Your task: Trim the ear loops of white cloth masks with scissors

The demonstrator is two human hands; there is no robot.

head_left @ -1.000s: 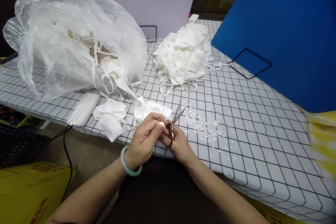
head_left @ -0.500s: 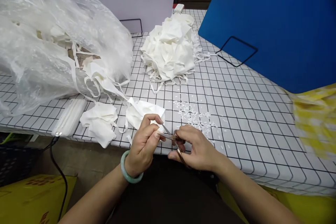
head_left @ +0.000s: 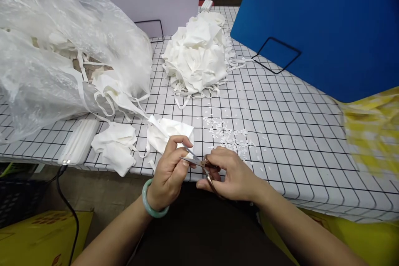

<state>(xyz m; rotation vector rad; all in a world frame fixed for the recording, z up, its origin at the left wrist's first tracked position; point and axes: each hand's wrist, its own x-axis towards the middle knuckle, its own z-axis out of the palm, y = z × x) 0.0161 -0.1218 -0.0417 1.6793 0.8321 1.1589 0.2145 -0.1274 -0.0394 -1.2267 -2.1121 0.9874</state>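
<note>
My right hand (head_left: pixel 233 172) is closed round the handles of a pair of scissors (head_left: pixel 197 161). Their blades are parted and point left, at the fingertips of my left hand (head_left: pixel 171 174), which wears a green bangle. Those fingers are bent and pinched on a white cloth piece (head_left: pixel 168 131) with thin straps; the pinched part is mostly hidden by fingers and blades. The rest of this cloth lies on the table edge behind the hand. Another crumpled white cloth piece (head_left: pixel 115 145) lies to its left, partly over the edge.
A clear plastic bag (head_left: pixel 124 45) of white pieces fills the left. Behind my hands stands a heap of white cloth pieces (head_left: pixel 199 58); small white snippets (head_left: pixel 230 137) lie scattered nearer. A white power strip (head_left: pixel 79 141), a blue board (head_left: pixel 311 20) and yellow checked cloth (head_left: pixel 368 133) flank the workspace.
The scissor blades have moved left and now reach across the fingertips of my left hand. My left hand keeps its pinch. The whole view has shifted slightly.
</note>
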